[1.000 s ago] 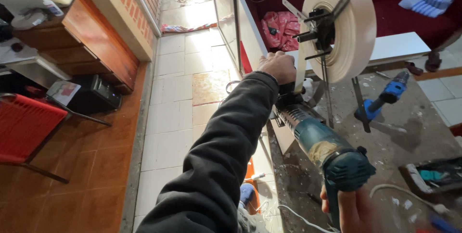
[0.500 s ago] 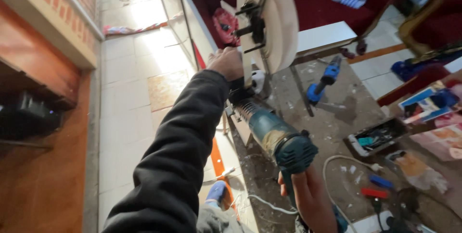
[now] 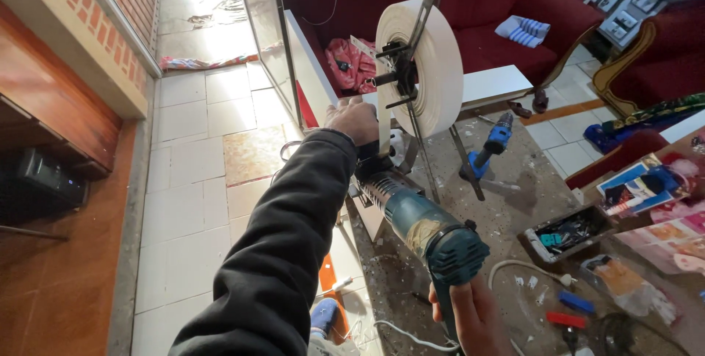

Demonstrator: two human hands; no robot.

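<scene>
Centrally in the frame: a teal heat gun (image 3: 422, 227), barrel pointing up and away toward the frame's middle, body slanting down to the lower right.

Right hand (image 3: 474, 315), bottom centre-right: grip wrapped around the heat gun's handle, fingers closed on it; the palm side is hidden.

Left hand (image 3: 354, 119), centre, at the end of a dark sleeve (image 3: 283, 253) that runs up from the bottom edge: it rests over the front end of the tool, just beside a hanging white strip (image 3: 384, 124). Whether its grip pinches the strip or only presses there cannot be told.

Large white roll of tape (image 3: 433, 58), upper centre: mounted upright on a thin metal stand (image 3: 424, 150), the strip hanging from its left edge.

Desk (image 3: 507, 209), right half: dusty grey surface, paint-flecked. On it, a blue cordless drill (image 3: 490, 146) right of the stand; a shallow tray of small parts (image 3: 569, 232) further right; a white cable (image 3: 525, 268) near the gun's rear.

Surroundings: pale tiled floor (image 3: 198, 165), left of centre; red sofa (image 3: 514, 11), top right, with a folded striped cloth (image 3: 521, 31) on its seat.
</scene>
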